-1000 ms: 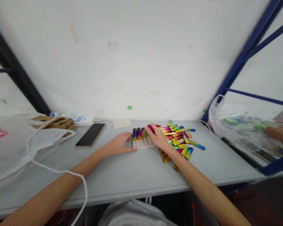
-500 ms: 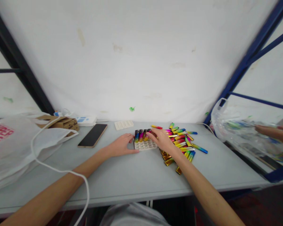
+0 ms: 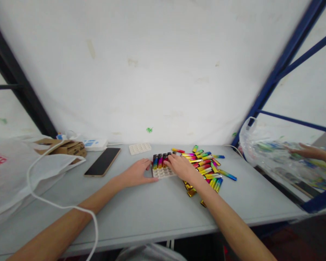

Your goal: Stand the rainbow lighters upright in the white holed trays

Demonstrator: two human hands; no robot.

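Lighters (image 3: 159, 160) stand in tray (image 3: 162, 173) between your hands: left hand (image 3: 137, 173) open, bracing tray edge; right hand (image 3: 180, 167) touching them, grip unclear. Likely light, rigid, slick; pinch mid-body. Loose pile (image 3: 208, 167) just beyond right hand.

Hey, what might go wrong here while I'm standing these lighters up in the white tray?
1. The right hand works close against the standing lighters; a nudge may topple that row.
2. The left hand only rests against the tray at its left edge, so the tray may slide.
3. The right forearm lies over the loose pile; it might sweep the nearest lighters toward the front edge of the table.
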